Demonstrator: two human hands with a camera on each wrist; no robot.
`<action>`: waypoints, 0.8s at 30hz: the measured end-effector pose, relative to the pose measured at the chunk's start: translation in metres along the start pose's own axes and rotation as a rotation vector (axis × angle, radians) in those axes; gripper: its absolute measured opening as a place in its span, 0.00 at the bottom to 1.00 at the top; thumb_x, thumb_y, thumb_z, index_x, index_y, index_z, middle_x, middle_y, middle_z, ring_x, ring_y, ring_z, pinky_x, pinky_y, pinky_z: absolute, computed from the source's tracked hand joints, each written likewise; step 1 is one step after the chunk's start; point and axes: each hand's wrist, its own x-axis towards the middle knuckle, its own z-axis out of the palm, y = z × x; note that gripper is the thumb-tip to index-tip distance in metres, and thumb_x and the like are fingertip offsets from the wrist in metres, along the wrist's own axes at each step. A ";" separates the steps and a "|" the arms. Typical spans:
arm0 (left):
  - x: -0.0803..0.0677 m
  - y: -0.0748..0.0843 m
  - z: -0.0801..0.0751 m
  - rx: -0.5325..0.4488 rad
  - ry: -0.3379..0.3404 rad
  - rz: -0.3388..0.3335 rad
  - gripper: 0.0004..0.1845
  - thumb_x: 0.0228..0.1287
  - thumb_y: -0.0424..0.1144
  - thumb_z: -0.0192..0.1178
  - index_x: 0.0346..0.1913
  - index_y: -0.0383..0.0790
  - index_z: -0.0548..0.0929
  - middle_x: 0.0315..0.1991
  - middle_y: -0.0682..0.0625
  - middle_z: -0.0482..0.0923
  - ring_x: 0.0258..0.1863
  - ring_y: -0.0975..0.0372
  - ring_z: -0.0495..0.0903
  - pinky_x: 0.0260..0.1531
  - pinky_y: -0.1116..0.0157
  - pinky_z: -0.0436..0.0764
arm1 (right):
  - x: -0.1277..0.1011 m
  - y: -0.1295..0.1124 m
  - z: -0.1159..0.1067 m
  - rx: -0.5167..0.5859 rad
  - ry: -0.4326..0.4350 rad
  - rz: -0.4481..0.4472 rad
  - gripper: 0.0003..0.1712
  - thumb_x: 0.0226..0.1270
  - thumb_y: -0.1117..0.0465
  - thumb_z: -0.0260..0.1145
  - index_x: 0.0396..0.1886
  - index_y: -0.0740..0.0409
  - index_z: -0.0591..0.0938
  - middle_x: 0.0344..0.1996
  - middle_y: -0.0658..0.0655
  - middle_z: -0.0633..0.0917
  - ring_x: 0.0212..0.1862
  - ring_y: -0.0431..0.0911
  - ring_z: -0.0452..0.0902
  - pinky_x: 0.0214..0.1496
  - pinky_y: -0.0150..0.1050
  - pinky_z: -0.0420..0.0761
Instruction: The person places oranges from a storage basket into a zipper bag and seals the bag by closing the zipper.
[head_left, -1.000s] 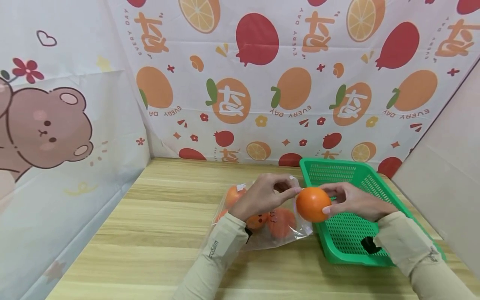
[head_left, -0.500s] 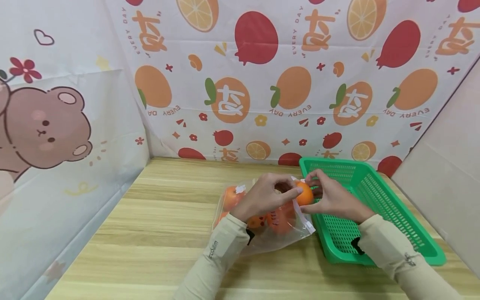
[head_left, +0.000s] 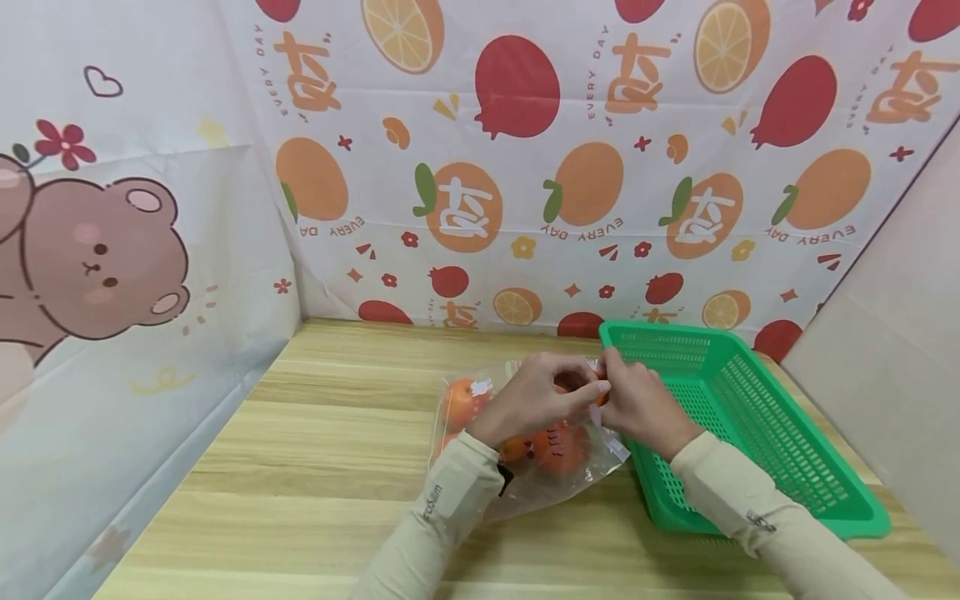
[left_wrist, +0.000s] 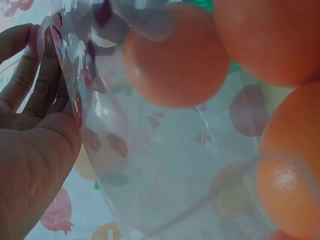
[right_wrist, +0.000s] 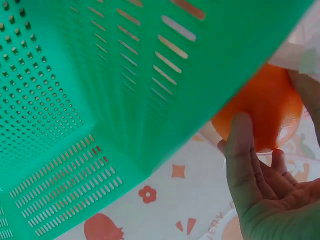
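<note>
A clear plastic zip bag [head_left: 525, 496] lies on the table with several oranges [head_left: 564, 450] inside. My left hand [head_left: 534, 398] pinches the bag's top edge; in the left wrist view the fingers of that hand [left_wrist: 37, 145] are at the rim of the film. My right hand [head_left: 647, 408] is at the bag's mouth, close to the left fingertips. It grips one orange [right_wrist: 270, 107] with thumb and fingers, as the right wrist view shows. The hands mostly hide this orange from the head camera.
A green perforated plastic basket [head_left: 862, 517] stands to the right of the bag, with my right forearm reaching across its near-left rim. The wooden table [head_left: 300, 467] ends at a fruit-print cloth [head_left: 517, 192] behind.
My right hand has carried the orange leftward from over the basket's rim into the bag's mouth. The left hand has stayed at the bag's edge.
</note>
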 end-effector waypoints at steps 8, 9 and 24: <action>0.002 -0.003 0.003 0.047 0.004 0.008 0.11 0.73 0.39 0.62 0.32 0.38 0.86 0.28 0.53 0.85 0.32 0.71 0.80 0.42 0.71 0.82 | 0.001 0.002 0.011 0.030 0.003 0.010 0.22 0.59 0.59 0.79 0.39 0.60 0.72 0.20 0.51 0.75 0.20 0.42 0.70 0.21 0.35 0.72; 0.002 -0.003 0.003 0.056 0.005 0.006 0.11 0.73 0.40 0.62 0.32 0.38 0.86 0.28 0.53 0.85 0.32 0.71 0.80 0.42 0.71 0.82 | 0.001 0.003 0.011 0.027 0.005 0.013 0.23 0.59 0.58 0.79 0.38 0.60 0.72 0.20 0.51 0.75 0.20 0.42 0.70 0.21 0.35 0.71; -0.002 -0.003 0.007 0.087 0.031 -0.021 0.12 0.73 0.40 0.63 0.30 0.41 0.86 0.27 0.59 0.83 0.33 0.71 0.80 0.41 0.71 0.81 | 0.001 0.008 0.021 0.023 -0.038 0.047 0.26 0.57 0.53 0.80 0.45 0.64 0.79 0.28 0.53 0.80 0.24 0.43 0.73 0.25 0.35 0.76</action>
